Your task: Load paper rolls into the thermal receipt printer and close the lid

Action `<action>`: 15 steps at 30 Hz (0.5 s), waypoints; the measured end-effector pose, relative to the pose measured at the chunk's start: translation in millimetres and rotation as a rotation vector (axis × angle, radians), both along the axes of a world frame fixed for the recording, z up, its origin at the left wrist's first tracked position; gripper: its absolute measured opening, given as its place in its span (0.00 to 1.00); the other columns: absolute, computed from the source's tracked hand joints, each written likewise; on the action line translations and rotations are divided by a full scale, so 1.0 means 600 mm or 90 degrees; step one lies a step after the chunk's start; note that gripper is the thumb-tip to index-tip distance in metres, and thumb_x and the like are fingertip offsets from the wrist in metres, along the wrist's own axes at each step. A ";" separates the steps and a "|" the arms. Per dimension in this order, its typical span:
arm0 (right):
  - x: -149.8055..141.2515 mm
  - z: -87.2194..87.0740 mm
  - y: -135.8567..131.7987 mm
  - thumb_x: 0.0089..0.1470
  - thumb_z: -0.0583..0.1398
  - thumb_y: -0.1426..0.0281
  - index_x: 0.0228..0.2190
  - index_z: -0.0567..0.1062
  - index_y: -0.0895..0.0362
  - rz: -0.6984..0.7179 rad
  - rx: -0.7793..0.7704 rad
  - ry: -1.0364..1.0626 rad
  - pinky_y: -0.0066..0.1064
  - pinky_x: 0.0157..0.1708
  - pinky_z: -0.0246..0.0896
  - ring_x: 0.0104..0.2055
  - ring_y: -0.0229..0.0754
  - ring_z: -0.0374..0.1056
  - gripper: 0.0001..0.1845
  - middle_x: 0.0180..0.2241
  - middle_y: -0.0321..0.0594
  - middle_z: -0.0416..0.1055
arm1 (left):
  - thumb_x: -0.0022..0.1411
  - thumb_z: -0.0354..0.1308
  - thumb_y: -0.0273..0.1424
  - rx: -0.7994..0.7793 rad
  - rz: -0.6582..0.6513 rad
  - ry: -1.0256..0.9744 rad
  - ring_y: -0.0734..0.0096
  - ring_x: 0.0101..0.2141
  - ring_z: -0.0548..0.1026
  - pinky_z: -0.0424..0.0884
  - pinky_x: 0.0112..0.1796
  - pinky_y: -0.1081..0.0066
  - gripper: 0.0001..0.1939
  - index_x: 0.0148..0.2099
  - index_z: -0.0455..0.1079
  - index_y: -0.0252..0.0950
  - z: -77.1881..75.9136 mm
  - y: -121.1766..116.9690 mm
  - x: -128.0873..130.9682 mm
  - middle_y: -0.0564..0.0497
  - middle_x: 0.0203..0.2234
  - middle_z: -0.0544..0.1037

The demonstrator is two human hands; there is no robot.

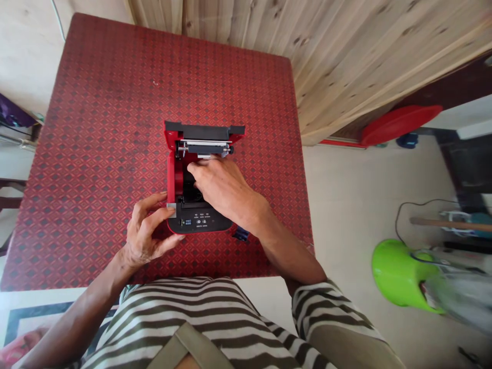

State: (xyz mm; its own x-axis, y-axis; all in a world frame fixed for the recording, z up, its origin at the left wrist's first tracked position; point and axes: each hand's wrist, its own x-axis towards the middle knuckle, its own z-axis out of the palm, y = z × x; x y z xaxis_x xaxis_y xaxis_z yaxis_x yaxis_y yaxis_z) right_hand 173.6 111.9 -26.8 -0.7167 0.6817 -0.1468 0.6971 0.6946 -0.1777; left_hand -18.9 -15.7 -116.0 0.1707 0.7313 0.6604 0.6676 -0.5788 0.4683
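A small red and black printer (173, 177) stands on the table with its lid (205, 129) swung open toward the far side, showing a roller bar. My left hand (148, 230) grips the printer's near left corner, thumb and fingers curled round it. My right hand (219, 184) reaches into the open paper bay, fingers bent down inside; what they touch is hidden. A black control panel (200, 221) with small buttons faces me.
The table carries a red diamond-patterned cloth (107, 128). A small dark object (241, 234) lies by my right wrist. On the floor to the right stand a green plastic tub (395, 274) and a red basin (400, 123). A wooden wall is behind.
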 end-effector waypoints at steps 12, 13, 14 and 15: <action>0.085 0.024 -0.036 0.71 0.62 0.70 0.52 0.81 0.61 0.103 -0.132 0.313 0.44 0.55 0.74 0.51 0.48 0.79 0.13 0.50 0.49 0.84 | 0.66 0.70 0.43 -0.008 -0.010 0.023 0.56 0.52 0.79 0.81 0.45 0.61 0.30 0.64 0.67 0.39 0.011 0.001 -0.004 0.38 0.56 0.77; 0.086 0.019 -0.038 0.70 0.62 0.71 0.50 0.82 0.62 0.109 -0.130 0.326 0.43 0.56 0.74 0.50 0.47 0.79 0.11 0.48 0.49 0.84 | 0.66 0.69 0.43 -0.015 -0.015 0.030 0.56 0.52 0.79 0.81 0.46 0.61 0.29 0.64 0.67 0.38 0.015 -0.001 -0.006 0.38 0.56 0.77; 0.087 0.014 -0.040 0.70 0.62 0.71 0.48 0.83 0.62 0.112 -0.123 0.341 0.43 0.56 0.74 0.49 0.46 0.79 0.10 0.46 0.48 0.85 | 0.66 0.69 0.43 -0.025 -0.019 0.036 0.56 0.53 0.79 0.81 0.47 0.61 0.29 0.64 0.67 0.38 0.019 -0.003 -0.008 0.38 0.56 0.77; 0.087 0.008 -0.041 0.70 0.62 0.72 0.46 0.83 0.62 0.113 -0.112 0.359 0.42 0.55 0.74 0.47 0.46 0.79 0.10 0.45 0.47 0.85 | 0.67 0.67 0.45 -0.036 -0.020 0.033 0.56 0.53 0.79 0.81 0.48 0.59 0.29 0.64 0.67 0.39 0.023 -0.005 -0.011 0.39 0.56 0.77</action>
State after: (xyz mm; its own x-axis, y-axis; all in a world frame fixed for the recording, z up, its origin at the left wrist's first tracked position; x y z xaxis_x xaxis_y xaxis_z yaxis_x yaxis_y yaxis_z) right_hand 225.7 87.0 -21.7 -0.8173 0.5448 0.1875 0.3390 0.7179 -0.6080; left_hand -25.7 -18.5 -102.1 0.2277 0.7603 0.6084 0.6735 -0.5742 0.4655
